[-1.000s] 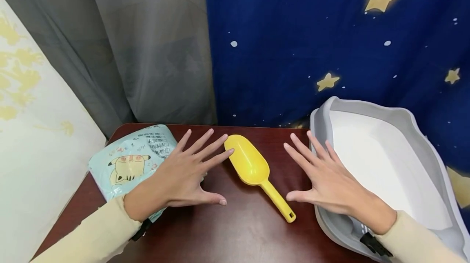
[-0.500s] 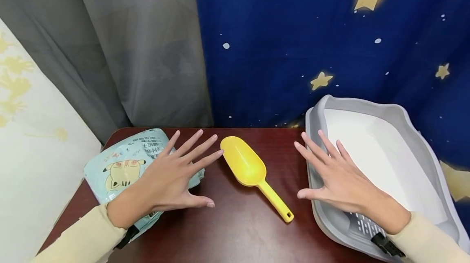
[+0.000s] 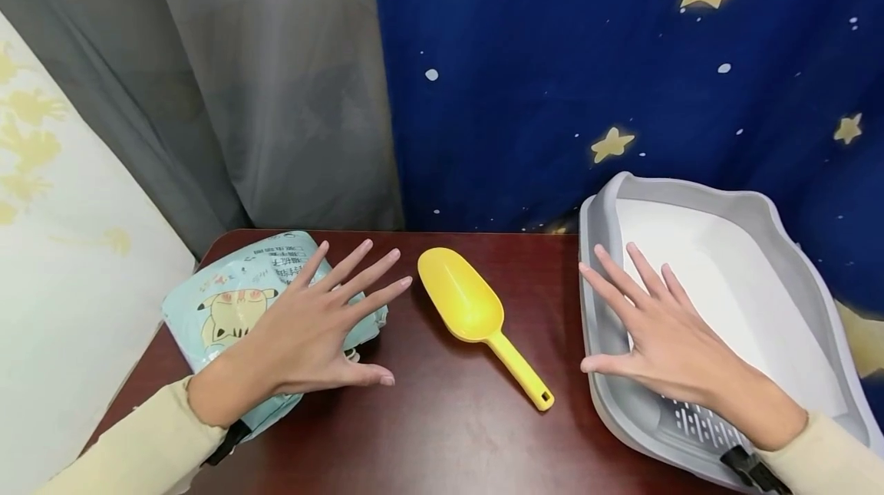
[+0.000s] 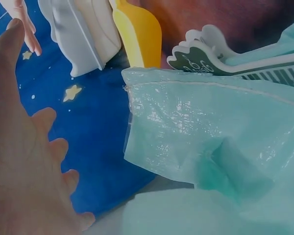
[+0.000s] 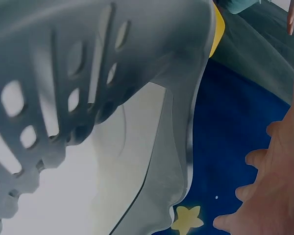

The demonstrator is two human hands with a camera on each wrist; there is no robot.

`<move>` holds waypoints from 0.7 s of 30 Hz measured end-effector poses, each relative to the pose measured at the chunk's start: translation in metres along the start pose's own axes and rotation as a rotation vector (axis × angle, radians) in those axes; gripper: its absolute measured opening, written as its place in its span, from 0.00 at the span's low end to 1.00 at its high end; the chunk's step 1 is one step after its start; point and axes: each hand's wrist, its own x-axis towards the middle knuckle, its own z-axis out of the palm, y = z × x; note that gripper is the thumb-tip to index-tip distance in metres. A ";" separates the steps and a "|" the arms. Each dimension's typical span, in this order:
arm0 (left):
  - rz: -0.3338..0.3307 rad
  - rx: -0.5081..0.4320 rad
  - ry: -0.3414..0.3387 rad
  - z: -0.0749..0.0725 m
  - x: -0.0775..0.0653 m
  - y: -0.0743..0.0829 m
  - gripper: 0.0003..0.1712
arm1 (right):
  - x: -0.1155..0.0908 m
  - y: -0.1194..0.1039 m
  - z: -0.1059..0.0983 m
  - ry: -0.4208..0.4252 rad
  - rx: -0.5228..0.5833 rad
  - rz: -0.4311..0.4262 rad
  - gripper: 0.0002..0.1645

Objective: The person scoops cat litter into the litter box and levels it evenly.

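Basically both hands are empty: left hand, fingers spread, sits over the teal bag left of the yellow scoop; right hand, spread likewise, is over the gray tray right of the scoop. Scoop lies untouched on the table, handle angled toward the tray side. Risks — bag looks slick and floppy, so a one-handed grab could slip or fold it, maybe spilling toward the scoop; can't tell if it's sealed. Left wrist view also shows a slotted green-and-white piece by the bag, on the scoop's side — dragging the bag could sweep that into the scoop. A low right hand could bump the tray rim.
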 end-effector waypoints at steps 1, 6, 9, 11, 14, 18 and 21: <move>0.000 0.002 0.000 0.000 0.000 0.000 0.60 | 0.000 0.000 0.000 0.004 -0.003 -0.002 0.69; -0.002 0.005 -0.008 -0.002 0.001 0.001 0.60 | 0.005 -0.003 -0.002 0.000 0.001 -0.005 0.68; -0.010 0.007 -0.023 -0.003 0.001 0.002 0.59 | 0.010 -0.007 -0.003 -0.001 0.020 -0.008 0.66; -0.025 0.010 -0.046 -0.005 0.000 0.002 0.57 | 0.015 -0.011 -0.004 -0.001 0.041 -0.014 0.65; -0.046 0.012 -0.067 -0.006 -0.003 0.003 0.53 | 0.022 -0.017 -0.003 0.002 0.077 -0.022 0.62; -0.079 0.009 -0.071 -0.007 -0.011 0.004 0.47 | 0.030 -0.025 -0.002 -0.001 0.135 -0.012 0.59; -0.111 0.004 -0.061 -0.008 -0.020 0.004 0.43 | 0.037 -0.032 -0.004 -0.016 0.175 -0.004 0.58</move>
